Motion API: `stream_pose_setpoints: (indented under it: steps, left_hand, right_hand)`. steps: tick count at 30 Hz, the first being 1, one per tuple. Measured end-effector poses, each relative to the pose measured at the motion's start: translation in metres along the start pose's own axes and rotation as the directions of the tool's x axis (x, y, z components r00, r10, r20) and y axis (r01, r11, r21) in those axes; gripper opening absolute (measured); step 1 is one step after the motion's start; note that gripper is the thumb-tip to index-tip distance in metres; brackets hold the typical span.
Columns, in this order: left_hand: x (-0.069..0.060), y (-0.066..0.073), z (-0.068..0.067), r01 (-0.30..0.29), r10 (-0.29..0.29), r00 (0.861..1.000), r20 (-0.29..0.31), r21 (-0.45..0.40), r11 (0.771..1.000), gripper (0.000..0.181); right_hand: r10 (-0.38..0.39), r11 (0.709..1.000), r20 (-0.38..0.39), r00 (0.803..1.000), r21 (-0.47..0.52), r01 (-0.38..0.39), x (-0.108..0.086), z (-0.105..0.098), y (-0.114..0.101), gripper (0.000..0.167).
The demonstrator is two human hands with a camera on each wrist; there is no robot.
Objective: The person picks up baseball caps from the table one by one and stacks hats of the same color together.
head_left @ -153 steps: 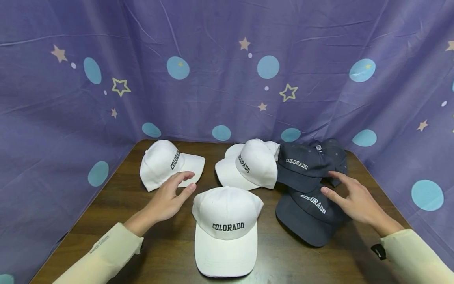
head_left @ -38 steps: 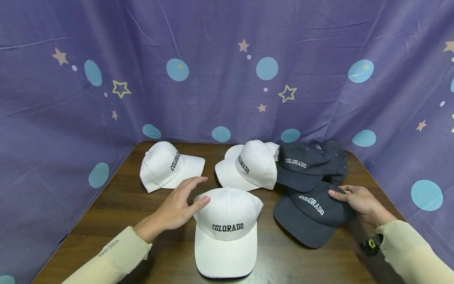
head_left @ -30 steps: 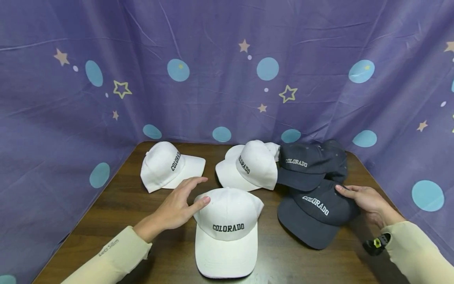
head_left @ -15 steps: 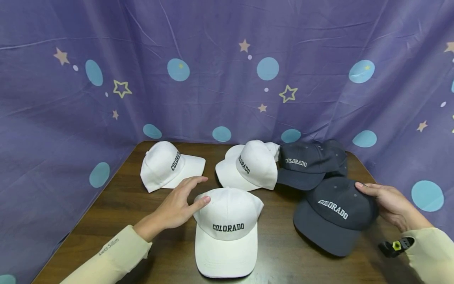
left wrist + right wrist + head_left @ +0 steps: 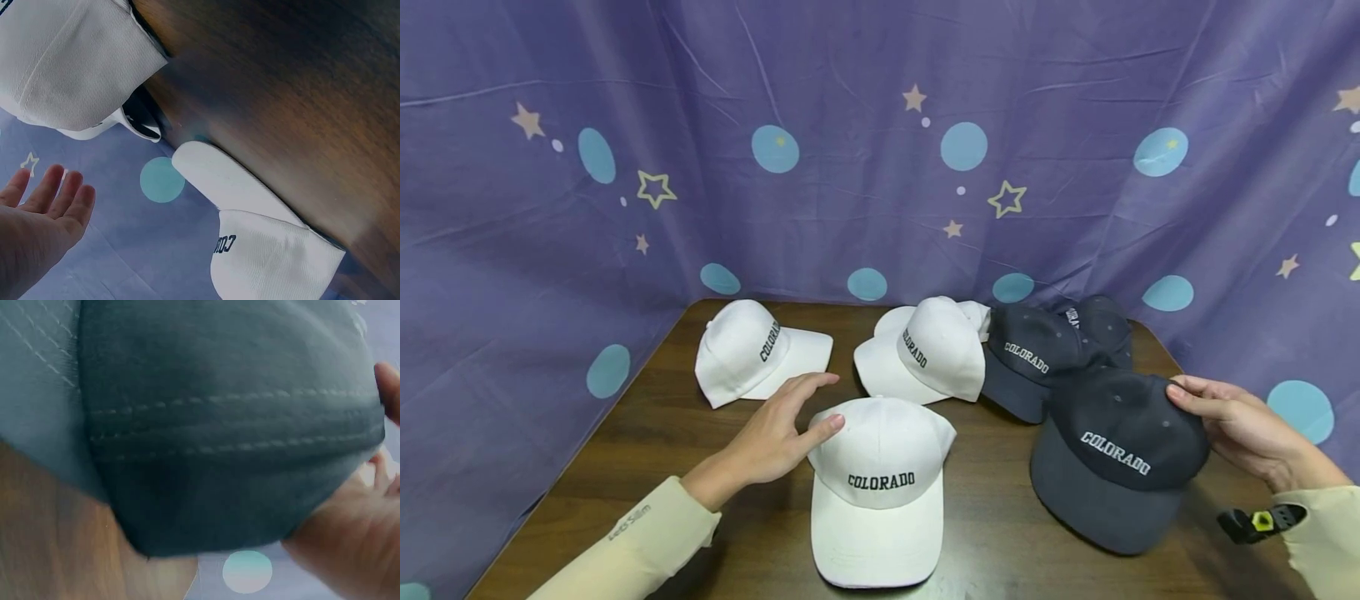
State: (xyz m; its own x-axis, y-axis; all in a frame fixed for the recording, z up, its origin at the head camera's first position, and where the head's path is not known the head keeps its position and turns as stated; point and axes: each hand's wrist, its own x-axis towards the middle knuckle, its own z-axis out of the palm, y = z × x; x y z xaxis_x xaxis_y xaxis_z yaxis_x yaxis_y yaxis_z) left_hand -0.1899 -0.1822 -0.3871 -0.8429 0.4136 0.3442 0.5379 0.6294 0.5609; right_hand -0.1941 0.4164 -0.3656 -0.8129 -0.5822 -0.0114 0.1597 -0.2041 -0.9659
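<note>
Head view: right hand (image 5: 1255, 429) pinches the crown back of a dark COLORADO baseball cap (image 5: 1116, 479) near the worktop's (image 5: 992, 550) right edge. Left hand (image 5: 767, 437), fingers apart, holds nothing. Cap judged light, soft-crowned, stiffer at brim, not fragile; crown rear offers sound purchase.

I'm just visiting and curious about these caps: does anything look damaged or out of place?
Nothing looks spilled or visibly damaged. The only untidy spot is toward the back, where two dark caps bunch up, one partly hiding the other, and two white caps overlap likewise beside them.
</note>
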Motion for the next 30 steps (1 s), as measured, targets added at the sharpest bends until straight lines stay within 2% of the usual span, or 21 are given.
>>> stream_pose_setpoints:
  steps: [3,6,11,20,30]
  left_hand:
    - [-0.001,0.0,0.0,0.001,-0.001,1.0,-0.003,0.004,1.0,0.06]
    - [-0.001,0.0,0.0,0.002,-0.002,1.0,-0.004,0.004,1.0,0.06]
    - [-0.001,0.0,-0.001,0.004,-0.004,1.0,-0.005,0.002,1.0,0.059]
    - [-0.001,-0.001,-0.002,0.0,0.0,1.0,-0.007,0.011,1.0,0.06]
    - [-0.002,-0.002,-0.003,0.008,-0.008,1.0,-0.007,0.013,1.0,0.06]
  right_hand:
    - [-0.047,0.999,0.116,0.992,0.006,0.046,0.006,0.006,-0.002,0.045]
    - [-0.088,0.996,0.191,0.978,0.042,0.082,0.011,0.011,-0.002,0.045]
    - [-0.099,0.989,0.288,0.953,0.131,0.063,0.018,0.018,-0.002,0.048]
    - [-0.102,0.984,0.387,0.916,0.177,0.035,0.032,0.03,-0.002,0.049]
    - [-0.11,0.988,0.447,0.888,0.145,0.049,0.044,0.036,0.007,0.047]
